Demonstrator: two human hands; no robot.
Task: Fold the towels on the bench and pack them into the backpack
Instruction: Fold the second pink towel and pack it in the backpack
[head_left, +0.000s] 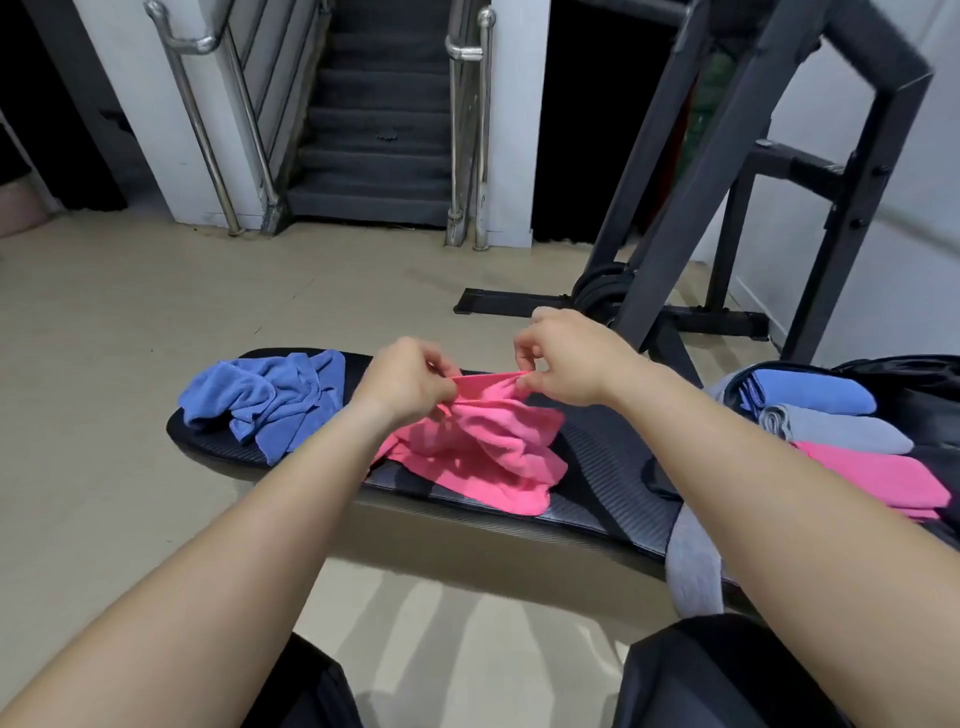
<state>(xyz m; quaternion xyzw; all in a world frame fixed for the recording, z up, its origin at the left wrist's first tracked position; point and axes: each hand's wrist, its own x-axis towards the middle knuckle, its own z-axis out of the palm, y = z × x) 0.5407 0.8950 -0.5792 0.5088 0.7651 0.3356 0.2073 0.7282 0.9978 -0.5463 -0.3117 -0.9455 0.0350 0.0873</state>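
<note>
A crumpled pink towel (488, 452) lies in the middle of the black padded bench (608, 457). My left hand (408, 379) and my right hand (569, 358) both pinch its far edge and lift it a little. A crumpled blue towel (270, 397) lies at the bench's left end. At the right, the open black backpack (914, 384) holds a folded blue towel (810, 392), a folded grey towel (836, 428) and a folded pink towel (878, 475). A grey cloth (693, 561) hangs over the bench's near edge below my right forearm.
A dark steel gym rack (727, 171) with weight plates (597, 291) at its foot stands behind the bench at the right. A staircase (374, 130) with metal handrails rises at the back. Beige floor surrounds the bench. My knees show at the bottom.
</note>
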